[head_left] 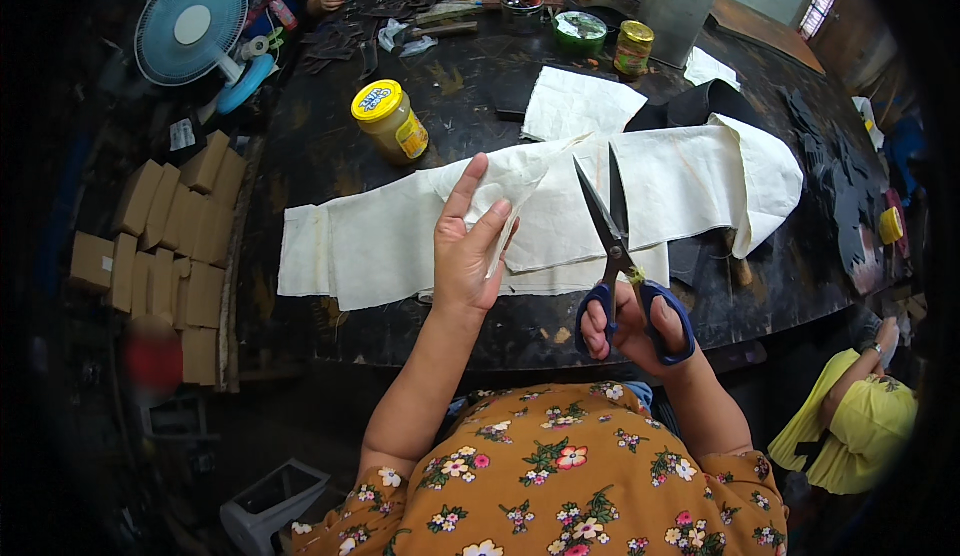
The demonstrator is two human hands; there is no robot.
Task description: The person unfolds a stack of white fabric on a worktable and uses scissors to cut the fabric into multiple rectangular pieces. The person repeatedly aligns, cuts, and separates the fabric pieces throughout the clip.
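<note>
My right hand (645,328) grips scissors (617,246) by their dark blue handles, thumb and fingers through the loops. The blades point away from me and stand slightly apart. My left hand (470,241) is raised over the table, pinching a small piece of white cloth (515,178) between thumb and fingers; part of it hides behind the hand. Beneath both hands a long strip of white cloth (380,241) lies across the dark table, its right end folded over. Whether the held piece joins the strip, I cannot tell. The blades overlap the strip in view, with nothing plainly between them.
A yellow-lidded jar (392,126) stands behind the strip. Another white cloth (580,106), a green tub (580,32) and a metal canister (677,8) sit farther back. Left are a fan (192,26) and stacked cardboard boxes (160,226). Other people sit across and at right.
</note>
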